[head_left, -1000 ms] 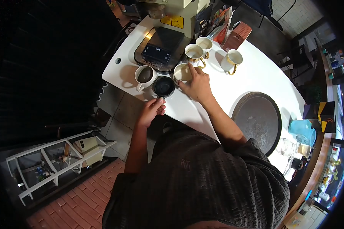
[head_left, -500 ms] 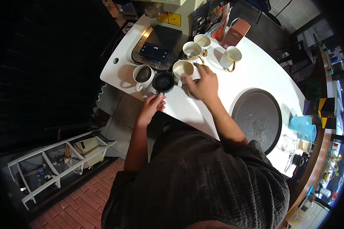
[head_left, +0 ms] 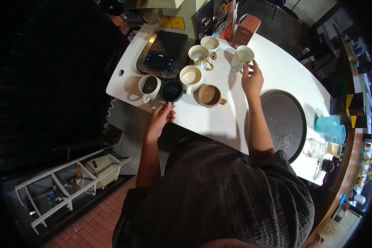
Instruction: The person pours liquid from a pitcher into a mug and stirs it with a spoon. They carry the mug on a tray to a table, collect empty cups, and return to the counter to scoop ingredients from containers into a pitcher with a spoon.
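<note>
My left hand (head_left: pixel 160 120) pinches the near side of a black cup (head_left: pixel 171 91) at the table's front edge. To that cup's left is a white mug (head_left: pixel 149 86) with a dark inside, and to its right a cream mug (head_left: pixel 191 76). My right hand (head_left: pixel 252 77) has its fingers closed at the gold handle of a white mug (head_left: pixel 239 59) standing farther back; they hide most of the handle. Between my hands sits a brown mug (head_left: pixel 209 95), its handle pointing right. Two gold-handled white mugs (head_left: pixel 199 55) (head_left: pixel 210 43) stand behind the cream one.
A dark scale (head_left: pixel 160 60) lies on the metal base of a machine (head_left: pixel 165 12). Bags (head_left: pixel 225 20) and a red patterned box (head_left: pixel 246 29) line the back. To the right are a round dark tray (head_left: pixel 279 124), a blue pitcher (head_left: pixel 331 129) and glassware (head_left: pixel 315 149).
My right hand has moved right and back from the brown mug, uncovering it, to the white mug's gold handle. My left hand stays at the black cup. The view has shifted slightly.
</note>
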Motion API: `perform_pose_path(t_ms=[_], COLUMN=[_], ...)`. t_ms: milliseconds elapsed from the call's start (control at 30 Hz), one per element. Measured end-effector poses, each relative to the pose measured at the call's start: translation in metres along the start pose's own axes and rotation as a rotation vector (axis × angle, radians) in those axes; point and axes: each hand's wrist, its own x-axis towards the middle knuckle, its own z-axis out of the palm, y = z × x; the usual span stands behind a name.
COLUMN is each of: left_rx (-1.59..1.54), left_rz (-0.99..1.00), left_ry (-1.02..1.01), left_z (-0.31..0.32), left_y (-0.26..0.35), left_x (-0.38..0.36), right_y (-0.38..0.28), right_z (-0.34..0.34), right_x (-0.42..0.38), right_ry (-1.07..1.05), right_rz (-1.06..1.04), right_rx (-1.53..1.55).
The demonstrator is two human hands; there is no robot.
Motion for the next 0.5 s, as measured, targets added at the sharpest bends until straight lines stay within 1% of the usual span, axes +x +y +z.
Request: perform_pose_path(t_ms=[33,233,333,500], left_rx=[-0.001,-0.011,0.018,0.037], left_rz=[0.001,0.023,0.036,0.060], left_ry=[0.004,0.026,0.043,0.074], left_z=[0.000,0.003,0.008,0.003], left_y=[-0.001,-0.002,0.000,-0.004], left_x=[0.000,-0.002,-0.005,-0.006], right_y=[0.001,0.002,-0.003,-0.014], right_z=[0.003,0.015,0.022,0.031], right_x=[0.000,0.005,0.012,0.016], right_ry=[0.002,-0.025,-0.021,-0.056], right_rz=[-0.037,-0.035,-0.083,-0.030], right_rx=[0.031,0.106,0.061,0.118])
